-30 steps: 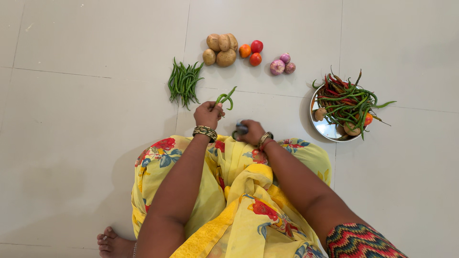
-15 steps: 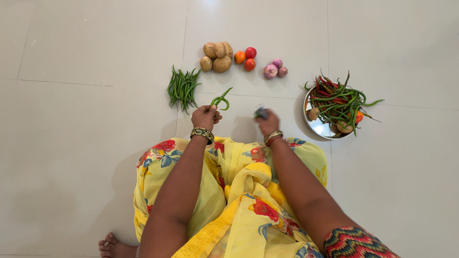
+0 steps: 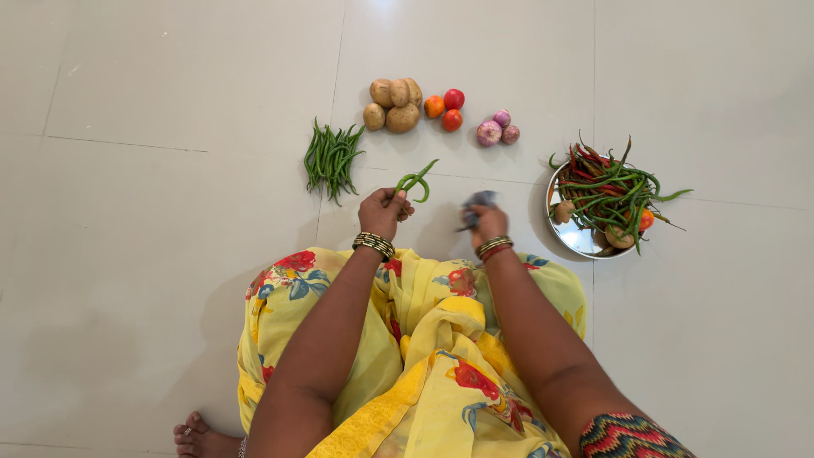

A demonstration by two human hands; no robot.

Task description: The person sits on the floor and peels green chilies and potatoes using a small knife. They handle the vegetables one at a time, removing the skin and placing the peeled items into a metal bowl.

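Since half a second ago, your right hand (image 3: pixel 488 222) is sitting a little lower and nearer your lap, the small dark object (image 3: pixel 477 203) blurring above its closed fingers; your left hand (image 3: pixel 383 210) is barely shifting. Going left to right: slim, glossy green beans (image 3: pixel 332 158) are lying in a loose bundle at upper centre-left. Your left hand is pinching a few curved green beans in hand (image 3: pixel 417 180), which are sticking out up and right of its fingers. Beyond are lumpy potatoes (image 3: pixel 391 103), smooth tomatoes (image 3: pixel 447 108) and papery onions (image 3: pixel 496 130). At right, a shiny steel plate (image 3: pixel 577 237) is carrying tangled chillies (image 3: pixel 612 188).
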